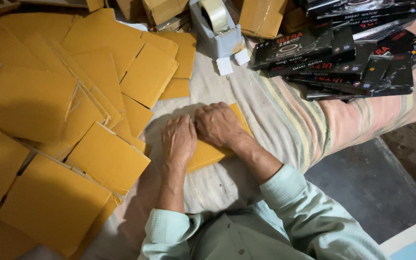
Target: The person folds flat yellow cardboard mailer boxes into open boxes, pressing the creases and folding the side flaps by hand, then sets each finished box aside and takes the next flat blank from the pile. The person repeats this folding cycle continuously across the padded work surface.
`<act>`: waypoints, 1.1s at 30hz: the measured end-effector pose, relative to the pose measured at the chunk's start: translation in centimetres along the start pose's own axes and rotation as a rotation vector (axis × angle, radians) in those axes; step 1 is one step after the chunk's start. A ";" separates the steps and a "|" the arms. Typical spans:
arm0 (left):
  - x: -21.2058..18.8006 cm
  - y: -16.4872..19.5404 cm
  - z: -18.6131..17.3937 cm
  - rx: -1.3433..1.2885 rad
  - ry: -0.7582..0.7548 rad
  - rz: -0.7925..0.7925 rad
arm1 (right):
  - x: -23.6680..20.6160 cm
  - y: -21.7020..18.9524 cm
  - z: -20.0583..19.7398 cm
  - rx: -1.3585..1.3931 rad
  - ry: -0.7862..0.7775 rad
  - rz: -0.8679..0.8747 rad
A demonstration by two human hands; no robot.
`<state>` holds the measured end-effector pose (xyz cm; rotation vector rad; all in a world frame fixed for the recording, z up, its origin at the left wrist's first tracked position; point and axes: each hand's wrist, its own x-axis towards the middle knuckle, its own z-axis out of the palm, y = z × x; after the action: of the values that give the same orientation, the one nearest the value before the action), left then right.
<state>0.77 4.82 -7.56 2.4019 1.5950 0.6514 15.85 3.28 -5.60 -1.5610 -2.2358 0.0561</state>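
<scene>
I'm sat at a low bed or mattress with a striped sheet [290, 115] in faded pink, yellow and grey. Dark grey floor [367, 183] on my right, light's dim and warm, shadows everywhere.

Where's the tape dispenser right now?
In the head view, the grey tape dispenser sits at top centre on the striped cloth, between the flattened yellow cardboard sheets and the black boxes.

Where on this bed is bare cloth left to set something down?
Bare cloth runs from the tape dispenser down between the yellow cards and black boxes, and near the sleeves. Both hands, left hand and right hand, press one card. The left side is crowded.
</scene>
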 end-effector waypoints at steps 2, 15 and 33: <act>-0.2 0.1 -0.1 -0.007 0.001 -0.007 | -0.2 0.5 0.0 -0.054 0.017 0.023; -0.7 -0.2 0.4 0.009 0.018 0.048 | -1.4 0.3 -0.1 -0.166 0.112 -0.104; -0.8 0.8 -1.4 -0.004 -0.141 -0.085 | -4.8 1.5 -2.4 -0.074 -0.101 0.159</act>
<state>0.59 3.64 -6.21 2.3057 1.6249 0.4585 19.41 -1.00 -5.29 -1.8109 -2.2079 0.1005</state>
